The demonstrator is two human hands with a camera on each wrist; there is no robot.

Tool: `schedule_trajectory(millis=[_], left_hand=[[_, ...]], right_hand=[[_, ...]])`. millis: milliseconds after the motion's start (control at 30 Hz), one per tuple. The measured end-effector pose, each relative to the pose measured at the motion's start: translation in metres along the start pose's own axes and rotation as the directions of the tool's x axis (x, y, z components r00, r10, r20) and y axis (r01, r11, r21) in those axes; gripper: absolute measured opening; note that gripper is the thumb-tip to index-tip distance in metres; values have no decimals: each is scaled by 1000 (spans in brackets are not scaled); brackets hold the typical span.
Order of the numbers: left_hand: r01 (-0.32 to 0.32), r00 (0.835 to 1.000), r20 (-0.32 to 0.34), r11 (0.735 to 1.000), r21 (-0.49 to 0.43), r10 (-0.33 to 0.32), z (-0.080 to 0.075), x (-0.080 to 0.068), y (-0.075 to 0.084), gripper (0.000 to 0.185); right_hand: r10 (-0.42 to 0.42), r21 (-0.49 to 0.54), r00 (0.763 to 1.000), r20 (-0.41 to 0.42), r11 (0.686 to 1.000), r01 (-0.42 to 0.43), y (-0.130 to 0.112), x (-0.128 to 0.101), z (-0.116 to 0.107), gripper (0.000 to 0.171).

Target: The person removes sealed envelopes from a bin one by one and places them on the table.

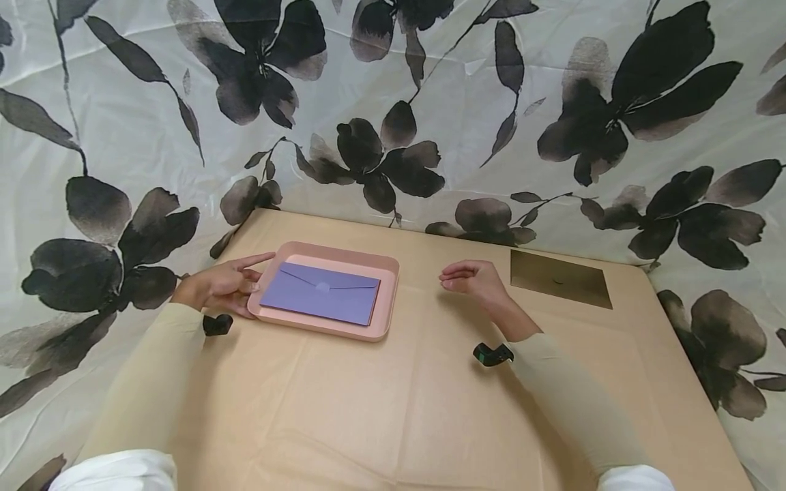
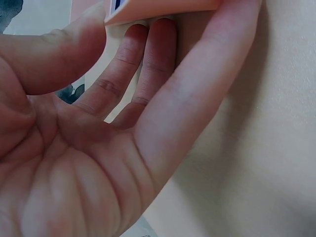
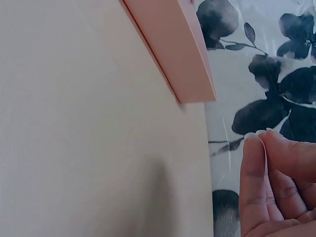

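The pink tray (image 1: 389,300) looks like smooth matt plastic, with softly rounded edges and no shine picked up. The purple envelope (image 1: 321,294) is plain matt paper, flat and uncreased. The table (image 1: 393,402) is covered in a tan sheet that reads as paper or thin cloth, matt, with faint fold lines seen across it. A dark brownish-gold square (image 1: 560,278) is noticeably glossy, a bit mirror-like. The floral backdrop (image 1: 430,102) is thin cloth, slightly sheeny and wrinkled. The sleeves (image 1: 147,382) are soft, matt knit fabric.

Long cream sleeves (image 1: 141,389), a small black camera (image 1: 492,354) strapped at each wrist.
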State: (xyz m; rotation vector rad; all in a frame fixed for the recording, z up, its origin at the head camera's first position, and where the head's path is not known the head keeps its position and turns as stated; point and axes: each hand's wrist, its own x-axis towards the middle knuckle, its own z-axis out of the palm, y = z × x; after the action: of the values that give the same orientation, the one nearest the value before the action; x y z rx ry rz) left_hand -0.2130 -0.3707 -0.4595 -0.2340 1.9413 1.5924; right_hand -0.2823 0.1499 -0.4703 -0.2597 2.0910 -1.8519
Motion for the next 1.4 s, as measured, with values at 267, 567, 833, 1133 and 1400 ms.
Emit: schedule_trajectory(millis=[267, 567, 833, 1133, 1400], left_hand=[[3, 1000, 2, 1000, -6, -3, 1, 0, 0, 85], [2, 1000, -1, 999, -40, -2, -1, -7, -4, 86], [-6, 1000, -5, 1000, -19, 6, 1, -5, 1, 87], [-7, 1000, -8, 1000, -22, 7, 0, -5, -3, 86], [-5, 1000, 5, 999, -41, 5, 0, -1, -1, 88]], right_hand=[[4, -44, 1000, 6, 999, -4, -3, 2, 15, 33], [29, -25, 998, 53, 999, -28, -6, 10, 34, 35], [29, -26, 999, 45, 999, -28, -11, 8, 48, 30], [21, -19, 995, 95, 1000, -19, -7, 7, 72, 30], [38, 9, 993, 111, 999, -40, -8, 5, 91, 34]])
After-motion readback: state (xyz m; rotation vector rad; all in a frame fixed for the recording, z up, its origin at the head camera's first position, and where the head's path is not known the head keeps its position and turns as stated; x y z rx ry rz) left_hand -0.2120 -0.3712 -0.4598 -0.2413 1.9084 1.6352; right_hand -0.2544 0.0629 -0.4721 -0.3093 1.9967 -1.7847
